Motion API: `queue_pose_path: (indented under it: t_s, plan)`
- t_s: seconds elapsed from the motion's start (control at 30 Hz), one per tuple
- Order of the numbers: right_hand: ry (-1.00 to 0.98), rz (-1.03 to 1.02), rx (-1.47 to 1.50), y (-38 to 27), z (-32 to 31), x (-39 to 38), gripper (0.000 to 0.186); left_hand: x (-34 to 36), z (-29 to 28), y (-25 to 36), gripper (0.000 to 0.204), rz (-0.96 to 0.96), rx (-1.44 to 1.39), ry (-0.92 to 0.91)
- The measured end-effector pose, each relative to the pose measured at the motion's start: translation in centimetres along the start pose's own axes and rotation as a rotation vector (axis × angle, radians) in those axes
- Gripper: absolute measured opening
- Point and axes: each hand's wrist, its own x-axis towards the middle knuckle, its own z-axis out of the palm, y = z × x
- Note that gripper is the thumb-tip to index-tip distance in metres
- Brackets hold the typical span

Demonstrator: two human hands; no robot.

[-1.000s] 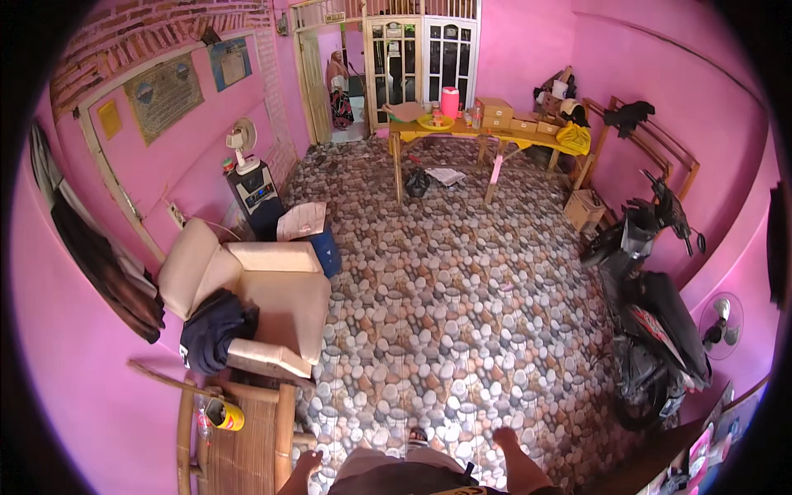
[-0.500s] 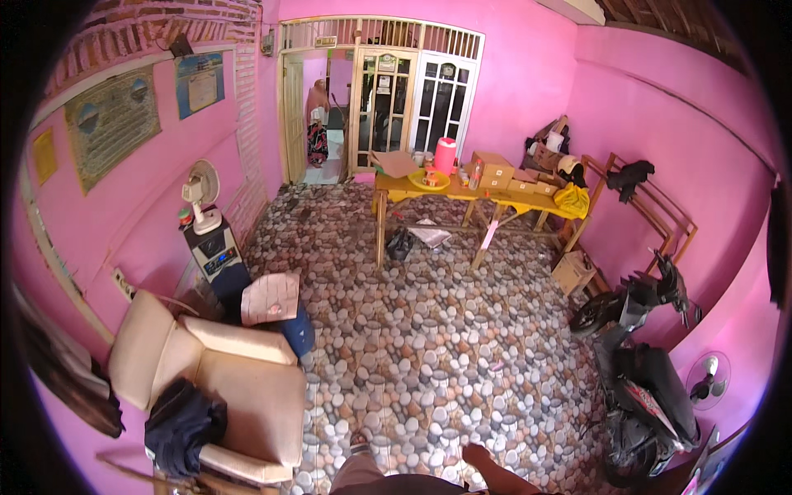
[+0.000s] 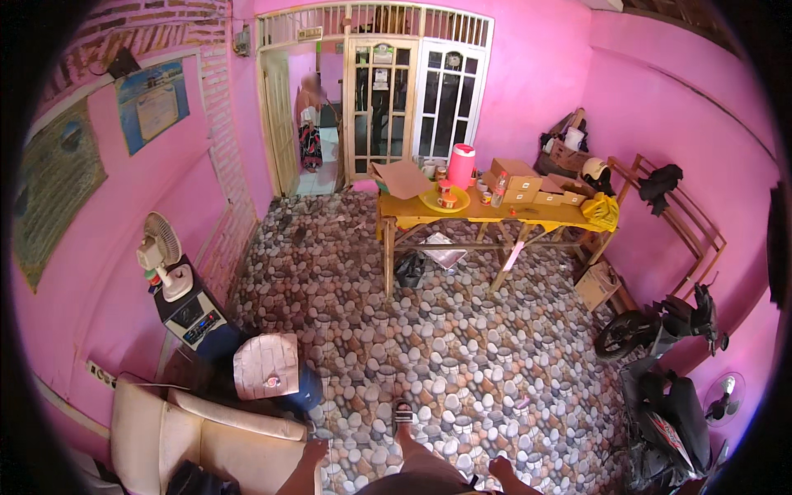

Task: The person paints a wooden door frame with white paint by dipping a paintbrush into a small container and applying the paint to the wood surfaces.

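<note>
My left hand [image 3: 315,451] hangs low beside the front edge of a cream armchair [image 3: 264,454]. Its fingers are too small to make out, and I see nothing hanging from it. On the other side of my legs, over the pebble-patterned floor [image 3: 462,371], my right hand [image 3: 500,468] is curled closed with nothing showing in it. One foot in a striped sandal [image 3: 403,412] is set forward between the hands. Ahead stands a wooden table [image 3: 487,216] with a pink drink jug [image 3: 461,166], a yellow tray [image 3: 431,205] and cardboard boxes [image 3: 516,179].
At left, a fan [image 3: 163,247] tops a dark speaker cabinet [image 3: 191,309], near a blue drum [image 3: 307,388] with cardboard [image 3: 266,367] on it. A motorcycle [image 3: 668,412] lines the right side. A person [image 3: 309,124] stands in the far doorway.
I have moved forward: the table looks nearer and the armchair has slid down the picture. My left hand has come into view, and the sandalled foot is farther ahead.
</note>
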Motion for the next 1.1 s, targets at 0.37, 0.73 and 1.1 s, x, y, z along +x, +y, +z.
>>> queue_pose_path:
  t_s: [0.37,0.73,1.1]
  plan:
    - [-0.02,0.141,0.261,-7.0,-15.4,37.1,0.046,13.1,-6.2,13.8,0.04,0.021,0.397,-0.006]
    - [-0.012,-0.023,0.319,-21.2,-27.9,61.0,0.057,32.5,-11.2,24.2,0.071,-0.301,0.094,-0.09]
    - [-0.28,0.066,0.114,-29.6,-28.7,79.6,0.031,62.4,-32.4,35.9,0.053,0.702,1.01,0.095]
